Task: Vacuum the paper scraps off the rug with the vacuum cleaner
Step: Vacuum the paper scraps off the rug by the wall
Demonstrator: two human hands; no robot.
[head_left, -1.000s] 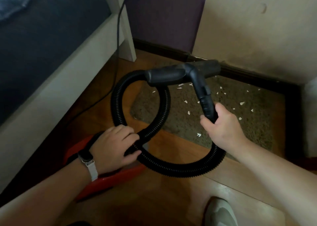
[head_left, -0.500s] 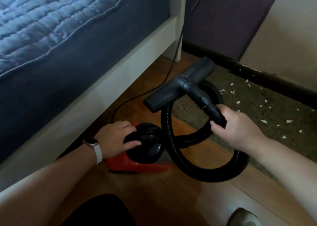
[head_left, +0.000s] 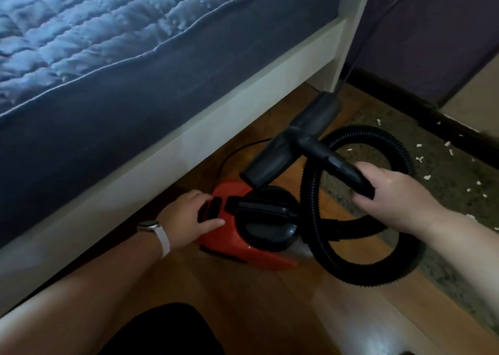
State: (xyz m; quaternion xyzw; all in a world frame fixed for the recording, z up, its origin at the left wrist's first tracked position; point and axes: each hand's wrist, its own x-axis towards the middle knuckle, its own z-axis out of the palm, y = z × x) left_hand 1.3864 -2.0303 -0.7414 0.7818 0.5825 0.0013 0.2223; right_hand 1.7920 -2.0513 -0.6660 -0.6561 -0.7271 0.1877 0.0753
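Gripping the wand [head_left: 330,161], the right hand [head_left: 391,192] sat nearer the rug's [head_left: 453,182] scraps [head_left: 427,177], rightward; the left hand [head_left: 193,214] rested flat on the vacuum cleaner [head_left: 232,242].

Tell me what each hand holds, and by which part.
The right hand grips the vacuum's black tube at its hose end, behind the nozzle. The left hand holds nothing; it rests on the red body, at the black switch.

The vacuum cleaner [head_left: 243,236] sits between bed [head_left: 135,84] and rug [head_left: 445,187].
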